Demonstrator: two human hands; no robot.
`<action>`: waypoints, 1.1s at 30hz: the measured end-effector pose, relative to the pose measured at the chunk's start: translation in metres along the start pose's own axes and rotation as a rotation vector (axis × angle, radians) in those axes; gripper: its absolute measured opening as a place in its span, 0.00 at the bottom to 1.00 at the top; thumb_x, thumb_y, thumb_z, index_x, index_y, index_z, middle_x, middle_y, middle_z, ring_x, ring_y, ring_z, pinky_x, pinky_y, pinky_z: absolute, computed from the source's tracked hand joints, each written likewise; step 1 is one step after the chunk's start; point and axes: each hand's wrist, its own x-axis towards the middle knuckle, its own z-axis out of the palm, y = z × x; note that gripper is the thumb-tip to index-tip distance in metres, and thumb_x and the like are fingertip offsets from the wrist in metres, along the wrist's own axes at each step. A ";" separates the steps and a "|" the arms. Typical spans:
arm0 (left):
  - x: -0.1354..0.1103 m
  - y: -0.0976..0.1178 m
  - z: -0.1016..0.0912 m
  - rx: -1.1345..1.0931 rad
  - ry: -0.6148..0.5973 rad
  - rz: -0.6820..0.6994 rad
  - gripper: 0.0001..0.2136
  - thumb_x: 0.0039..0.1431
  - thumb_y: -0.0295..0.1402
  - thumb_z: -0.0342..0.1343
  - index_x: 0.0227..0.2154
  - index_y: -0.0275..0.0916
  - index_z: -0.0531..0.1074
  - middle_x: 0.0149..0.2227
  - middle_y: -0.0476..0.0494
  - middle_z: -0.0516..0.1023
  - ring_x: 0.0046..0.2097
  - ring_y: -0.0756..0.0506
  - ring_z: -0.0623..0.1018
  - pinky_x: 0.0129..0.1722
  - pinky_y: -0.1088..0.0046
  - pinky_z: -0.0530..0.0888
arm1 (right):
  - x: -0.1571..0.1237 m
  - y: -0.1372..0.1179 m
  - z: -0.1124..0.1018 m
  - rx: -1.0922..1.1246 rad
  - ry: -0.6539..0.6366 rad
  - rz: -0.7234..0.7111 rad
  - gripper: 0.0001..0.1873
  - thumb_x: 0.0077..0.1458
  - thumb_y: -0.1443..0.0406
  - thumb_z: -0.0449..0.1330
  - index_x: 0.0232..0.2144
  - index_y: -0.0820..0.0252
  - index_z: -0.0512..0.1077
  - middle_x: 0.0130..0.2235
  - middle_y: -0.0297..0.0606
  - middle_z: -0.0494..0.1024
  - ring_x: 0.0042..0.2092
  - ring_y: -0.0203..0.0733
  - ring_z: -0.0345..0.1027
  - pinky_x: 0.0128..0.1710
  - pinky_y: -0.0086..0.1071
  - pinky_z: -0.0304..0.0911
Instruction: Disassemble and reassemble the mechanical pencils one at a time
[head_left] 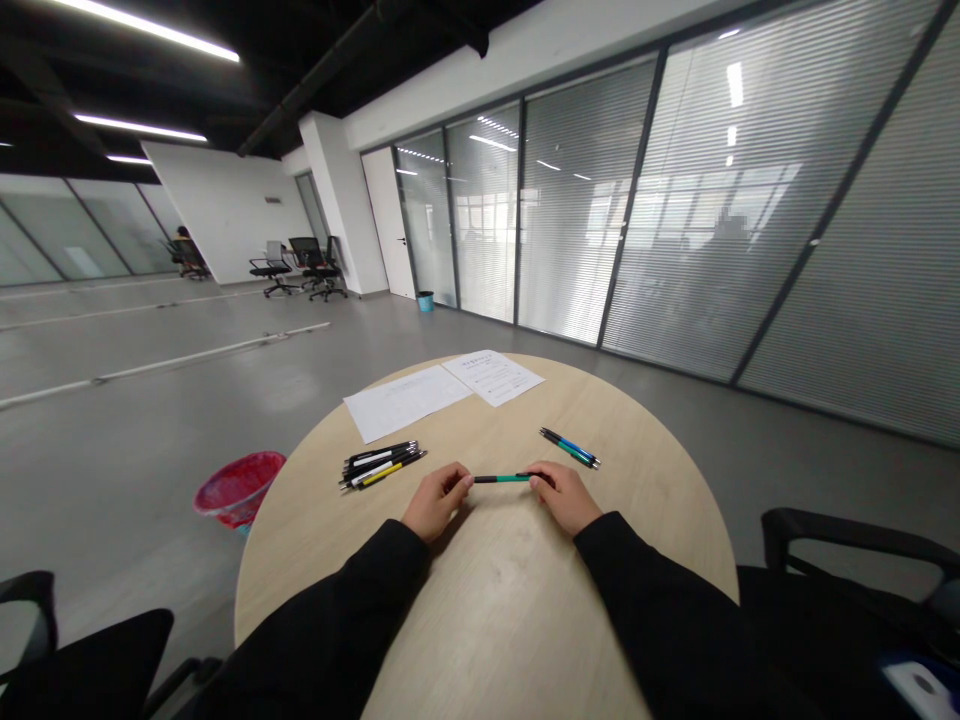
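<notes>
Both my hands hold one green and black pen (pixel 501 478) level above the round wooden table (pixel 495 600). My left hand (pixel 435 502) pinches its left end with closed fingers. My right hand (pixel 562 495) grips its right end, fingers curled. A bundle of several black, white and yellow pens (pixel 381 465) lies on the table to the left of my left hand. Two pens, green and blue (pixel 570 447), lie to the upper right of my right hand.
Two white paper sheets (pixel 442 388) lie at the table's far edge. A red bin (pixel 238 488) stands on the floor at left. Black chair arms show at lower left (pixel 45 640) and right (pixel 855 545). Office chairs (pixel 300 265) and a seated person (pixel 184 245) are far off.
</notes>
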 end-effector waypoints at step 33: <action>0.005 -0.002 0.002 -0.376 0.207 -0.095 0.12 0.50 0.38 0.62 0.30 0.37 0.67 0.25 0.51 0.73 0.26 0.51 0.73 0.26 0.77 0.67 | 0.001 0.001 -0.002 0.018 0.045 0.063 0.13 0.56 0.63 0.54 0.38 0.61 0.77 0.24 0.33 0.73 0.27 0.39 0.66 0.29 0.30 0.59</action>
